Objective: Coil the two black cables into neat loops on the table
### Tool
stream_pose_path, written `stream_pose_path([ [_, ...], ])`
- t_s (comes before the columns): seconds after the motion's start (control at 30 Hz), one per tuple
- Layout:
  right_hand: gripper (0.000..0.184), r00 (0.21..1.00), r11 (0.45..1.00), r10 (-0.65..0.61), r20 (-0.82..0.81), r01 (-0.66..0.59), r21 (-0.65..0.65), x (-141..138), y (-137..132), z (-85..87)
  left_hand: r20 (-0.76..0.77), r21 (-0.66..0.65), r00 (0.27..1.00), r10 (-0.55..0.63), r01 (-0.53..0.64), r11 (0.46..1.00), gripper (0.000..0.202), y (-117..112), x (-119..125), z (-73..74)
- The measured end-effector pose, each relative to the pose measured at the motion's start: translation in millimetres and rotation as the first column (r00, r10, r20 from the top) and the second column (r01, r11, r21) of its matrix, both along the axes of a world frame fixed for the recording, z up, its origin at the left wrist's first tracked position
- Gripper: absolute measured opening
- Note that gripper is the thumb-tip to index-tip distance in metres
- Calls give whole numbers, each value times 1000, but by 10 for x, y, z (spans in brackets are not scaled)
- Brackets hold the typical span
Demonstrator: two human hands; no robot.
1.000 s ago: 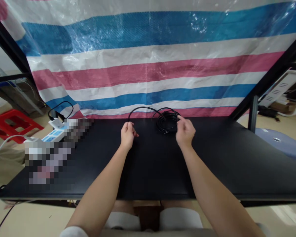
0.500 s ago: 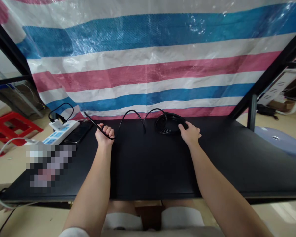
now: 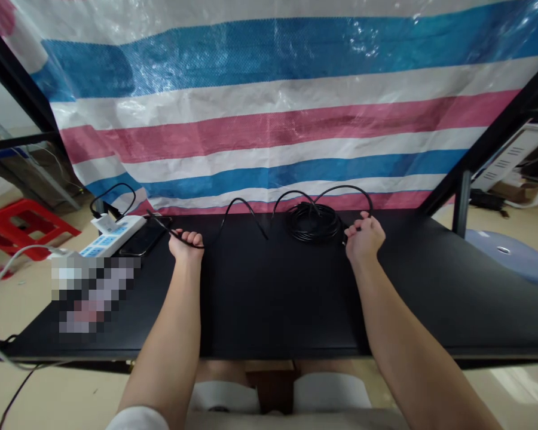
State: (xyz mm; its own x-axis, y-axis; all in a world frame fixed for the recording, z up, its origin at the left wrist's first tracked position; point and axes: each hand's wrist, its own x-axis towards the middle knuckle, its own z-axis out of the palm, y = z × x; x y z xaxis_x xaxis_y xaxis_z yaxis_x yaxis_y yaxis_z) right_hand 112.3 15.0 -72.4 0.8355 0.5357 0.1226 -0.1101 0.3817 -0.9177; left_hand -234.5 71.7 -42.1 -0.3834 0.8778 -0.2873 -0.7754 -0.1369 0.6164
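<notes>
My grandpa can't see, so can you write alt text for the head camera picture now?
A person's left hand and right hand each hold part of a black cable, partly coiled between them on a black table. A white power strip and a dark phone lie to the left, with a striped sheet hanging behind.

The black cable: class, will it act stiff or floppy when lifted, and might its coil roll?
The black cable is probably springy rather than limp: it arches above the table toward the left hand and right hand. Being thin, it likely bends easily, as its dip between two arches suggests. Its coil seems unlikely to roll, since it lies flat.
</notes>
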Motion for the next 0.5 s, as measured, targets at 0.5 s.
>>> stream_pose_path([
  [0.5,29,737,962,215,641,-274,-7,-416,-18,-104,-578,20,805,-132,176,984,34,-159,516,-6],
])
